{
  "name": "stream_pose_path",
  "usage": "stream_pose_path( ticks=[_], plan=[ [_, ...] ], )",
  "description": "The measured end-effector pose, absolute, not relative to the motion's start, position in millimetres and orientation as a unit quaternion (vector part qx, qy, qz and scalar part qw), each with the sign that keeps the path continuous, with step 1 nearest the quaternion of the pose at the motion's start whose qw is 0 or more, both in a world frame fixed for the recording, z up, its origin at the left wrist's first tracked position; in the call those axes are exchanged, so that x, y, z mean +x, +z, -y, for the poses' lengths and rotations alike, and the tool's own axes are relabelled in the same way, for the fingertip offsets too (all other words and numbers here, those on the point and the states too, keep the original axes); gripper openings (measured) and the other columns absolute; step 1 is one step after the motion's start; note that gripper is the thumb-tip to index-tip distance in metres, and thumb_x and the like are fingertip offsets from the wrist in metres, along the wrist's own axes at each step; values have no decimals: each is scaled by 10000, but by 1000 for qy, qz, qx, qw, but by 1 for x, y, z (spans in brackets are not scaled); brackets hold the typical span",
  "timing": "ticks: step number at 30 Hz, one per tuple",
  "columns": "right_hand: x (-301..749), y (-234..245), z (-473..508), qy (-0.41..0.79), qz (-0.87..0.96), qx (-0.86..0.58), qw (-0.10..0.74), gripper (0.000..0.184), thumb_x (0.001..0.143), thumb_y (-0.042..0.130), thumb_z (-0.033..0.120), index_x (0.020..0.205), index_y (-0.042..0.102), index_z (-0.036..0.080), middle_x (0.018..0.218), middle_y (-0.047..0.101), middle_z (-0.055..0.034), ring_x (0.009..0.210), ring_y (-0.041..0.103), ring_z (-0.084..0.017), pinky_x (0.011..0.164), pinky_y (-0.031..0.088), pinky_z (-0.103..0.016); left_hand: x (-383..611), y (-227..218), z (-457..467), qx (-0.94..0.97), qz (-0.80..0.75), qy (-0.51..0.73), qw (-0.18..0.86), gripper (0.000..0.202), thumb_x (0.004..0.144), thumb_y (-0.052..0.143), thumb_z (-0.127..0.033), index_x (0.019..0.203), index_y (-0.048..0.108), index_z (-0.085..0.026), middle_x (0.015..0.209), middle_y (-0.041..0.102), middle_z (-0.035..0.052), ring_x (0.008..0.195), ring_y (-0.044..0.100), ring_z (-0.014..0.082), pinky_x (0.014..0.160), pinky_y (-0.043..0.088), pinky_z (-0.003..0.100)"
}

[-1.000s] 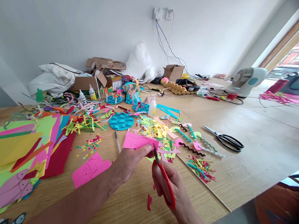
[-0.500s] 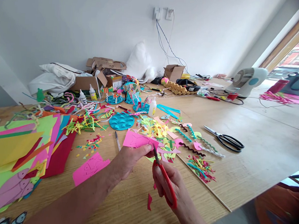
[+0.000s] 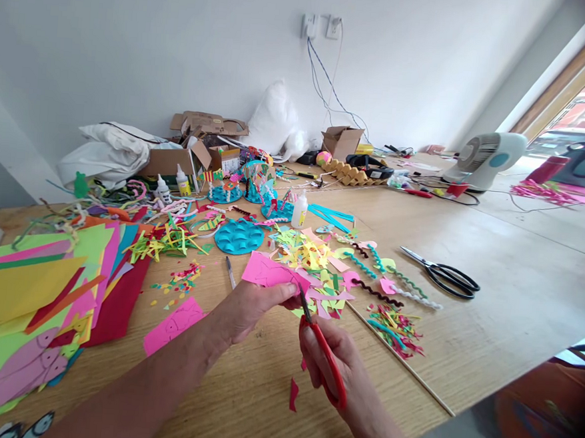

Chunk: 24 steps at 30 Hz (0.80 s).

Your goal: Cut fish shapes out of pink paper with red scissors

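My left hand pinches a piece of pink paper that has dark drawn lines on it. Wrapped round the red handles of a pair of scissors is my right hand. The scissors' dark blades point up at the paper's right edge, close to my left thumb; whether they are parted is hard to see. Partly behind my left forearm lies a second pink sheet with a drawing. A small pink scrap rests on the table below the scissors.
Coloured paper sheets pile up at the left. Black-handled scissors lie to the right, beside twisted pipe cleaners and a thin wooden stick. Beyond my hands are paper scraps, a blue scalloped disc and a glue bottle.
My hands, the pink paper and the scissors keep nearly the same pose. The view has shifted slightly, and my left forearm covers a bit more of the second pink sheet.
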State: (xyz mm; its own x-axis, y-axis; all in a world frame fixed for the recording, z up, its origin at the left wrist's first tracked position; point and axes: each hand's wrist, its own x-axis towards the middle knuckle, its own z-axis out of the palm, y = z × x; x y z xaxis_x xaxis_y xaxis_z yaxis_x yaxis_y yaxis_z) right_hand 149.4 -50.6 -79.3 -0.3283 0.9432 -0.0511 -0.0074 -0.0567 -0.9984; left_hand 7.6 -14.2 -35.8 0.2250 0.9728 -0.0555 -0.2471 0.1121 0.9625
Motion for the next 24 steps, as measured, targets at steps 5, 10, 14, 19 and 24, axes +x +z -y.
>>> stream_pose_path(
  ticks=[5,10,14,19,24],
  plan=[
    [150,-75,52,590,573,-394,410,425,770,496,577,570,417,210,407,403,60,395,335,-95,397,291,-211,7,-37,15,461,-389,475,641,116,643,666,-245,689,691,-141,681,657,33,662,580,142,639,448,257],
    [151,-77,51,597,566,-398,407,432,766,498,590,576,408,213,407,383,67,390,321,-92,392,270,-210,7,-37,16,466,-388,466,644,115,647,661,-242,686,693,-138,672,651,34,659,578,145,649,448,268],
    [151,-78,52,594,567,-400,408,450,756,499,610,562,394,218,384,376,70,382,318,-92,383,252,-212,6,-38,15,470,-384,458,650,108,655,654,-240,690,692,-145,674,654,29,665,583,144,650,447,263],
    [151,-83,51,600,560,-396,412,466,754,504,621,556,394,214,379,378,72,369,304,-81,378,236,-209,5,-37,14,473,-376,452,656,121,652,656,-245,698,682,-135,671,648,25,661,579,135,639,445,250],
    [151,-88,51,610,552,-390,414,467,753,513,623,562,403,211,381,371,76,359,299,-77,366,219,-206,4,-38,13,481,-377,437,660,152,653,657,-250,737,673,-125,705,656,26,684,582,136,653,447,254]
  ],
)
